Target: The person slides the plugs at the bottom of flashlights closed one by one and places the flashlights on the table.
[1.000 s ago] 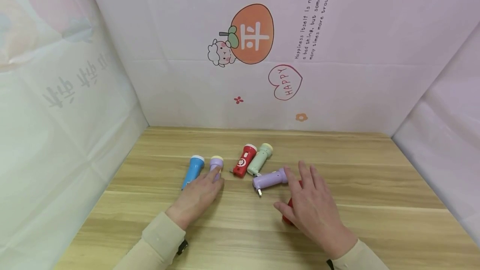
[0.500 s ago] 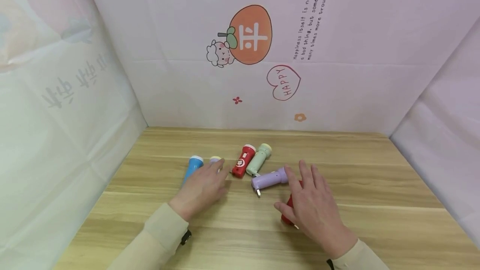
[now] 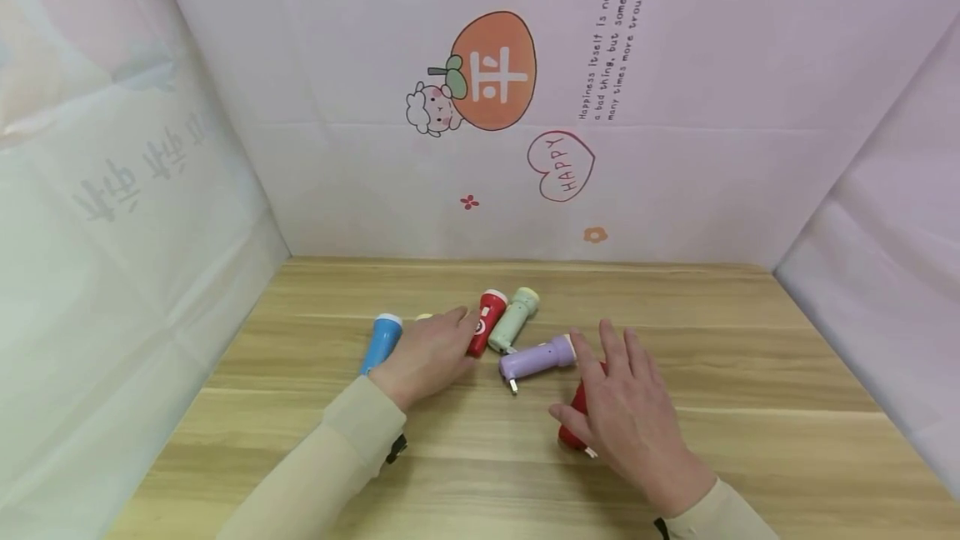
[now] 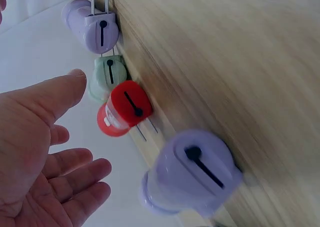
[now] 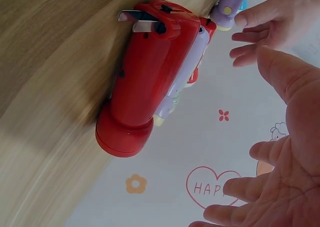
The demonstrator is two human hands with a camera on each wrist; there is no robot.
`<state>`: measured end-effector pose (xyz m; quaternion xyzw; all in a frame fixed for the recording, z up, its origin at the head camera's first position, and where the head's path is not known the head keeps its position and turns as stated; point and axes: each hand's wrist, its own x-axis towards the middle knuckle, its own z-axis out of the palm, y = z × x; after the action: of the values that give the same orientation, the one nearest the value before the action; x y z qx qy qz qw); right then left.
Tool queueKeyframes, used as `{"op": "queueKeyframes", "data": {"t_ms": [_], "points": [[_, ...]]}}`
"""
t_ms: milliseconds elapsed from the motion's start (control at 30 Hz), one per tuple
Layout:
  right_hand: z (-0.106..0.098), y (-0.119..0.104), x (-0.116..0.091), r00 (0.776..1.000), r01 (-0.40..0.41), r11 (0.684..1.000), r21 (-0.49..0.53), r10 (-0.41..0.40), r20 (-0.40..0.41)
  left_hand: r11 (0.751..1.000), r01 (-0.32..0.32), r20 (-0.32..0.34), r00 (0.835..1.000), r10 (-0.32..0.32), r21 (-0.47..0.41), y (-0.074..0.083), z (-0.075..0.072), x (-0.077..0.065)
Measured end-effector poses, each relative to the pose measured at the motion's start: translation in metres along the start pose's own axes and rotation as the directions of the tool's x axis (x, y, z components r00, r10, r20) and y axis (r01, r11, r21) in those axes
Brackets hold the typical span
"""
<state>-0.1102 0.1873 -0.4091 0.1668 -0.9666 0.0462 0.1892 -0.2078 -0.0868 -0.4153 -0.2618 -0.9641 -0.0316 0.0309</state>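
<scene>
My left hand (image 3: 433,355) hovers with loosely bent fingers beside a red flashlight (image 3: 492,309), holding nothing; the left wrist view shows its thumb and fingers apart. Beneath it a purple flashlight (image 4: 192,172) is mostly hidden in the head view. My right hand (image 3: 632,415), fingers spread, is over a second red flashlight (image 5: 150,72) with metal plug prongs folded out, and grips nothing. A pale green flashlight (image 3: 513,323) lies against the first red one. Between the hands is another purple flashlight (image 3: 536,359), prongs out toward me.
A blue flashlight (image 3: 381,344) with a white rim lies left of my left hand. The flashlights lie on a wooden table (image 3: 675,298). White printed cloth (image 3: 360,190) walls the back and both sides.
My left hand has moved right, from the left purple flashlight toward the red one beside the green. My right hand stays over its red flashlight. The head view has shifted slightly.
</scene>
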Motion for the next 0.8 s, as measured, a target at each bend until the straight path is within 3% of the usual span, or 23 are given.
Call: {"op": "queueKeyframes", "data": {"t_ms": [400,800], "points": [[-0.002,0.004,-0.004,1.0,-0.008,1.0,0.0,0.008,-0.004,1.0,0.008,0.06,0.998,-0.007,-0.017,0.01,0.014,0.031],[0.001,0.005,-0.005,1.0,-0.011,1.0,0.014,0.012,-0.014,0.999,0.035,0.062,0.997,-0.036,0.009,0.011,0.026,0.038]]}}
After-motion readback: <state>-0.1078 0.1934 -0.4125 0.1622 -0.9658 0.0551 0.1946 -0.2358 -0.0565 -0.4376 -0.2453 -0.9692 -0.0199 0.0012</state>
